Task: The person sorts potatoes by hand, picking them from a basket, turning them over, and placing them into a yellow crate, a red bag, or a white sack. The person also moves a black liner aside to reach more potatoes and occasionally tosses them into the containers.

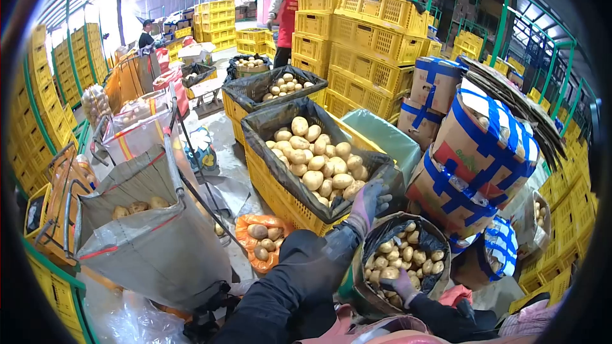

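Note:
My left hand [370,204], in a grey and purple glove, is at the front right edge of a yellow crate [274,185] lined with black plastic and filled with potatoes [313,160]. Its fingers are spread and it holds nothing. My right hand [401,285], gloved too, reaches into a round black-lined container [364,266] of smaller potatoes [408,256] at the lower middle. Its fingers are bent around a potato [389,273]. An orange bag [245,240] with several potatoes lies left of my left forearm.
A grey fabric sack [153,242] on a metal frame holds potatoes at left. Blue-taped cartons [459,181] are stacked at right. Yellow crates [366,51] rise behind. A person in a red apron [290,13] stands at the back; another person [146,38] is farther left.

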A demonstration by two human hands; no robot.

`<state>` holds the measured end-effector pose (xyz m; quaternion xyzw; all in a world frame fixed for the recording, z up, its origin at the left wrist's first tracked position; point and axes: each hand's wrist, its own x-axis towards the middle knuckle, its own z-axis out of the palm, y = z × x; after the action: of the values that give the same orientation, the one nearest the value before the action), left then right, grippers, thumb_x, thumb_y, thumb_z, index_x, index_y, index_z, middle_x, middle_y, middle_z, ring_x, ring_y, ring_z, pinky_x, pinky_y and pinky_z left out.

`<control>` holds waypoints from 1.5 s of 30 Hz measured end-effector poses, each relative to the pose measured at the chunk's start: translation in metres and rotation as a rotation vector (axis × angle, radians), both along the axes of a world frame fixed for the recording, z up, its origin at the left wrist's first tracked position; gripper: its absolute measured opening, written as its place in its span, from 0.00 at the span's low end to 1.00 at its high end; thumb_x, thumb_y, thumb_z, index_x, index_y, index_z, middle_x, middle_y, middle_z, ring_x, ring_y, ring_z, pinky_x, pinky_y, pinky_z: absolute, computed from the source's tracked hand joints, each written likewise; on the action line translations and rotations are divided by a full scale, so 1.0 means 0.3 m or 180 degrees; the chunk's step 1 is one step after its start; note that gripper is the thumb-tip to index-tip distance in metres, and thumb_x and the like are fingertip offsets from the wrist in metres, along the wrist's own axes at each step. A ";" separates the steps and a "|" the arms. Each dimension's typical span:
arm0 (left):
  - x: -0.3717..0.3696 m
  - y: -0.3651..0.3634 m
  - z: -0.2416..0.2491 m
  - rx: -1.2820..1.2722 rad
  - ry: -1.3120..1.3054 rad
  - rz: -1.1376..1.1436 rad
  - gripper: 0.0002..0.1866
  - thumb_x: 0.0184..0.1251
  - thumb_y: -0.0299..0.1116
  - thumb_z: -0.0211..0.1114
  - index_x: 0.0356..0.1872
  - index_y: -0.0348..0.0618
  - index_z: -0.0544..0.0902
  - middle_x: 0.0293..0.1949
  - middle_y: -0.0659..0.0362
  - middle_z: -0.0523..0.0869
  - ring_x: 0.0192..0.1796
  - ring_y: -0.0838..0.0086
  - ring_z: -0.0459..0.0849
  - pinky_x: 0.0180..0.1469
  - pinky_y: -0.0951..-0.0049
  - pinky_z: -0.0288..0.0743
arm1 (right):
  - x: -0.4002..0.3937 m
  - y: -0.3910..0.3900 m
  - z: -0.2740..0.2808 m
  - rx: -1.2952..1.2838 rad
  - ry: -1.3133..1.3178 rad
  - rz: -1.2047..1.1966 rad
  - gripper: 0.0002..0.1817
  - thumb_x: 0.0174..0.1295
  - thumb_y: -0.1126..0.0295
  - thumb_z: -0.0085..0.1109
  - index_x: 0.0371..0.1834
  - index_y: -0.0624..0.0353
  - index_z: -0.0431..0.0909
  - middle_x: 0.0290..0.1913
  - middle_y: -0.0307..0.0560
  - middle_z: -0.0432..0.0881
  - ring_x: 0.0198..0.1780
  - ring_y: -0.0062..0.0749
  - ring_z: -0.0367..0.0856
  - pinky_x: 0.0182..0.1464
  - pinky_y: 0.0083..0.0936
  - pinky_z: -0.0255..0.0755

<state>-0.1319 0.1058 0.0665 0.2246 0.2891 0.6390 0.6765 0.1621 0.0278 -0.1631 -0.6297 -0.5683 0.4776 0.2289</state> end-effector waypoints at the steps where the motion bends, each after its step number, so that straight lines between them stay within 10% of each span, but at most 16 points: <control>1: 0.005 0.004 -0.003 -0.0028 0.0054 -0.0025 0.25 0.69 0.42 0.60 0.64 0.44 0.69 0.58 0.55 0.78 0.48 0.69 0.83 0.48 0.69 0.77 | 0.001 -0.052 0.084 -0.0049 -0.0033 -0.0229 0.43 0.41 0.59 0.82 0.58 0.67 0.69 0.49 0.55 0.82 0.49 0.41 0.83 0.51 0.32 0.77; 3: 0.015 -0.003 0.002 -0.0019 0.0150 -0.0091 0.26 0.69 0.42 0.61 0.65 0.44 0.69 0.58 0.54 0.78 0.48 0.68 0.83 0.48 0.69 0.77 | 0.105 -0.087 0.004 0.0187 -0.0406 -0.0596 0.42 0.44 0.62 0.81 0.60 0.66 0.68 0.49 0.55 0.81 0.47 0.39 0.83 0.48 0.33 0.79; 9: 0.069 -0.003 -0.035 0.0045 0.0345 -0.0378 0.28 0.70 0.42 0.60 0.67 0.43 0.66 0.60 0.52 0.77 0.49 0.65 0.82 0.50 0.67 0.77 | 0.202 -0.260 0.000 -0.0399 0.2577 -0.1629 0.29 0.59 0.62 0.69 0.61 0.58 0.68 0.48 0.49 0.81 0.43 0.42 0.84 0.43 0.41 0.82; 23: 0.355 -0.282 -0.274 -0.0713 0.1325 -0.2096 0.25 0.73 0.46 0.58 0.67 0.52 0.69 0.59 0.62 0.78 0.54 0.72 0.80 0.54 0.69 0.74 | 0.235 -0.260 -0.031 -0.1109 0.3620 -0.1574 0.30 0.60 0.49 0.65 0.59 0.56 0.73 0.48 0.47 0.83 0.47 0.44 0.84 0.45 0.42 0.84; 27: 0.452 -0.251 -0.360 -0.0464 0.2224 -0.2318 0.23 0.70 0.44 0.63 0.62 0.50 0.74 0.46 0.65 0.80 0.41 0.79 0.77 0.41 0.76 0.73 | 0.254 -0.255 0.003 -0.1313 0.3650 -0.1703 0.33 0.57 0.43 0.67 0.57 0.54 0.74 0.46 0.46 0.82 0.42 0.40 0.85 0.36 0.39 0.83; 33: 0.513 -0.280 -0.451 0.0609 0.4111 -0.2497 0.38 0.68 0.56 0.61 0.72 0.48 0.62 0.52 0.55 0.80 0.48 0.76 0.78 0.45 0.78 0.74 | 0.234 -0.260 0.085 -0.1570 0.3925 -0.1583 0.34 0.60 0.37 0.59 0.57 0.55 0.76 0.49 0.46 0.83 0.41 0.38 0.85 0.37 0.36 0.83; 38: 0.556 -0.341 -0.433 0.1163 0.4157 -0.2377 0.44 0.67 0.56 0.63 0.76 0.47 0.54 0.45 0.55 0.81 0.36 0.76 0.77 0.36 0.74 0.73 | 0.207 -0.257 0.070 -0.0693 0.3410 -0.1865 0.29 0.69 0.46 0.52 0.60 0.61 0.75 0.51 0.47 0.83 0.44 0.39 0.86 0.43 0.35 0.82; 41: 0.559 -0.345 -0.335 0.0060 0.3249 -0.2968 0.43 0.65 0.52 0.67 0.75 0.46 0.57 0.32 0.65 0.76 0.28 0.80 0.71 0.29 0.78 0.68 | 0.228 -0.256 0.055 -0.0405 0.3153 -0.1934 0.25 0.70 0.52 0.52 0.57 0.63 0.76 0.49 0.48 0.84 0.43 0.36 0.86 0.45 0.31 0.82; 45: 0.544 -0.343 -0.350 0.0457 0.3666 -0.2864 0.41 0.66 0.51 0.66 0.73 0.45 0.60 0.45 0.55 0.81 0.40 0.72 0.79 0.43 0.72 0.75 | 0.236 -0.247 -0.001 -0.0422 0.3199 -0.1908 0.24 0.69 0.54 0.54 0.55 0.64 0.77 0.46 0.48 0.84 0.42 0.35 0.86 0.44 0.31 0.82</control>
<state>0.0313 0.0029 -0.0386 0.6654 0.4361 0.0976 0.5980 0.2328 -0.0464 -0.1633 -0.4723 -0.1562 0.6665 0.5553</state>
